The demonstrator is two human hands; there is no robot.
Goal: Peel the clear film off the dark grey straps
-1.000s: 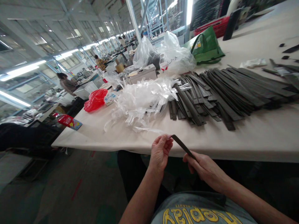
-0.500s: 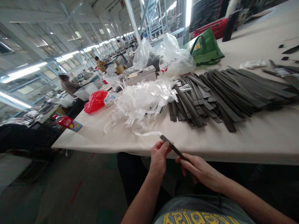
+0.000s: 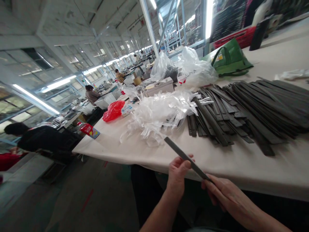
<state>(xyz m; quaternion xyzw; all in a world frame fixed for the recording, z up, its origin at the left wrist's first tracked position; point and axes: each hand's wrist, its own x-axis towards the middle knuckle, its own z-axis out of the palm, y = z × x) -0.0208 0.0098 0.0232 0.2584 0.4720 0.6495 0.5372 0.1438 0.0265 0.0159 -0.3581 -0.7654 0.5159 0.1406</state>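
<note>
A flat dark grey strip (image 3: 177, 149) slants over the front edge of the table, held between both hands. My left hand (image 3: 178, 170) pinches it near its middle, thumb on top. Lower down, the fingers of my right hand (image 3: 223, 190) close on the strip's near end, which they partly hide. Beyond the hands lies a heap of white translucent strips (image 3: 156, 112). To its right a large pile of similar dark strips (image 3: 260, 109) spreads across the table.
The pale-covered table (image 3: 108, 145) also bears a red plastic bag (image 3: 114, 110), a red bottle (image 3: 88, 129) near the left corner, clear plastic bags (image 3: 193, 66) and a green bag (image 3: 231, 59). A person in dark clothes (image 3: 45, 138) bends at the left; others work farther off.
The view has turned left, so the table sits farther right. More of the strip now extends past my left hand, which grips it farther from the far tip.
</note>
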